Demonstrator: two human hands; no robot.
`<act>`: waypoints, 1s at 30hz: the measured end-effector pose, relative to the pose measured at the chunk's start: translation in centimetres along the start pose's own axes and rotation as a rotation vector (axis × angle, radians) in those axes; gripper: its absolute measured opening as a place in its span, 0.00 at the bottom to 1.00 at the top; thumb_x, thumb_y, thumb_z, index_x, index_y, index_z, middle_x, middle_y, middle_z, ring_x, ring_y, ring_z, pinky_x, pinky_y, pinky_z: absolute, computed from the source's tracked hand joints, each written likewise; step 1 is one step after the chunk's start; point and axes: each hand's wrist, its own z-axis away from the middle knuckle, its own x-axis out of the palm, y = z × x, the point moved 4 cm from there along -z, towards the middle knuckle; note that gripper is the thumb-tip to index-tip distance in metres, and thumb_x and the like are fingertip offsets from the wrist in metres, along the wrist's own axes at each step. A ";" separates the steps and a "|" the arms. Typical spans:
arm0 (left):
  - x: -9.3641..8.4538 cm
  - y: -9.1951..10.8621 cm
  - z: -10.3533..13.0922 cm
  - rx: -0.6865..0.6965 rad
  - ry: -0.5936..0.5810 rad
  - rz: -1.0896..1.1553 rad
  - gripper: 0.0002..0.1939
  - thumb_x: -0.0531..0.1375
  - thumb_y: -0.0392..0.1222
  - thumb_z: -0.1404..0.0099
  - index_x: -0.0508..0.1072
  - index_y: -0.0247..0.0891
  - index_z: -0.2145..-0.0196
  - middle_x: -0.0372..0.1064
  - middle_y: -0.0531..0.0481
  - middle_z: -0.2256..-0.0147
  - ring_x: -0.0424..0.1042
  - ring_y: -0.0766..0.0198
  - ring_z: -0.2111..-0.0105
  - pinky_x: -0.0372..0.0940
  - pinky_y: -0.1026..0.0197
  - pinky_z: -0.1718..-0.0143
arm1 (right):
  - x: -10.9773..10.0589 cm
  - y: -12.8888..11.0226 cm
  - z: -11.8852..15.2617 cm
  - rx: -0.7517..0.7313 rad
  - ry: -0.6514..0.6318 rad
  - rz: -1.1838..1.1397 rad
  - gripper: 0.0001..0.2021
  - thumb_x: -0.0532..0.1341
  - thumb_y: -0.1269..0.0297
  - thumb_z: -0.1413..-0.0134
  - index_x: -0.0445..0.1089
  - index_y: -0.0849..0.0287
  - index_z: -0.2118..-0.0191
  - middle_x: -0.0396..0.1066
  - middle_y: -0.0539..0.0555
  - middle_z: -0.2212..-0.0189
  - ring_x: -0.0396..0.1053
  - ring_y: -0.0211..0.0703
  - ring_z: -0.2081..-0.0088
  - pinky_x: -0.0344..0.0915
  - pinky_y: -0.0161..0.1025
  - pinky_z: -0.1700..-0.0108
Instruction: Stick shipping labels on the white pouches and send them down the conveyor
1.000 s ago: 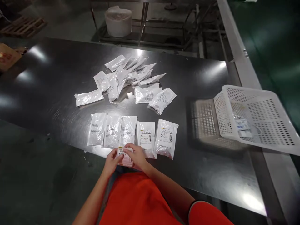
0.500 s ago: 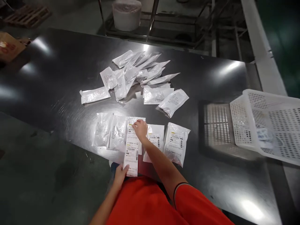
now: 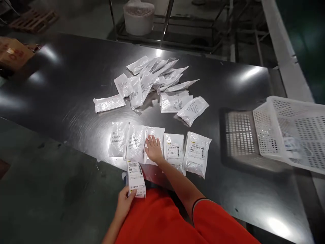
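Note:
My left hand (image 3: 125, 200) pinches a strip of printed shipping labels (image 3: 135, 178) at the table's near edge, thumb on top. Fingers spread, my right hand (image 3: 154, 149) lies flat on the middle mailer bag (image 3: 158, 130) of a front row of white padded mailers and covers much of its face. Left of it are two mailers with printed text, one being a mailer (image 3: 136, 142) close beside it. To the right, a labelled mailer (image 3: 174, 149) and another labelled mailer (image 3: 197, 152) lie with barcodes showing.
A loose pile of white mailers (image 3: 149, 79) lies farther back on the metal table (image 3: 83, 71). At right stands a white perforated plastic basket (image 3: 273, 135) with some packets inside. A cardboard box (image 3: 15, 52) is at far left, and a wrapped roll (image 3: 139, 20) stands beyond the table.
My right hand has gone from pinching the strip's upper end to lying flat on the middle mailer. The strip in my left hand is now shorter and lower, clear of that bag.

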 end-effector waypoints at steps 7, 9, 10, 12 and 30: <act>-3.6 2.2 1.1 0.170 -0.011 -0.061 0.22 0.61 0.56 0.41 0.80 0.35 0.59 0.79 0.41 0.58 0.76 0.50 0.57 0.68 0.53 0.52 | -1.7 0.1 0.8 0.213 0.104 -0.418 0.21 0.48 0.66 0.39 0.68 0.62 0.45 0.59 0.63 0.38 0.50 0.55 0.34 0.43 0.59 0.33; -4.8 2.6 1.4 0.213 -0.031 -0.077 0.22 0.60 0.55 0.40 0.80 0.35 0.59 0.79 0.40 0.58 0.75 0.50 0.57 0.68 0.52 0.52 | -1.6 -2.6 3.1 0.234 0.122 -0.501 0.18 0.48 0.62 0.38 0.73 0.61 0.53 0.70 0.64 0.48 0.63 0.55 0.42 0.56 0.57 0.38; -5.3 2.8 1.5 0.236 -0.047 -0.090 0.21 0.60 0.55 0.39 0.80 0.35 0.59 0.79 0.40 0.57 0.75 0.50 0.57 0.68 0.53 0.52 | -1.5 -4.2 4.4 0.236 0.120 -0.539 0.18 0.48 0.60 0.38 0.73 0.59 0.55 0.74 0.62 0.54 0.70 0.54 0.49 0.63 0.54 0.44; -6.3 3.0 1.7 0.274 -0.102 -0.118 0.21 0.59 0.54 0.38 0.80 0.36 0.58 0.78 0.41 0.57 0.75 0.51 0.57 0.68 0.53 0.53 | -1.7 -7.4 6.6 0.273 0.111 -0.670 0.20 0.46 0.55 0.37 0.72 0.57 0.55 0.77 0.58 0.63 0.75 0.48 0.63 0.72 0.48 0.58; -6.8 8.3 -5.1 0.192 -0.157 0.146 0.19 0.68 0.53 0.52 0.75 0.35 0.68 0.76 0.48 0.69 0.74 0.58 0.66 0.68 0.58 0.61 | -7.9 -15.8 7.6 0.306 0.202 -0.797 0.08 0.59 0.59 0.47 0.75 0.53 0.65 0.77 0.52 0.66 0.72 0.45 0.64 0.67 0.40 0.59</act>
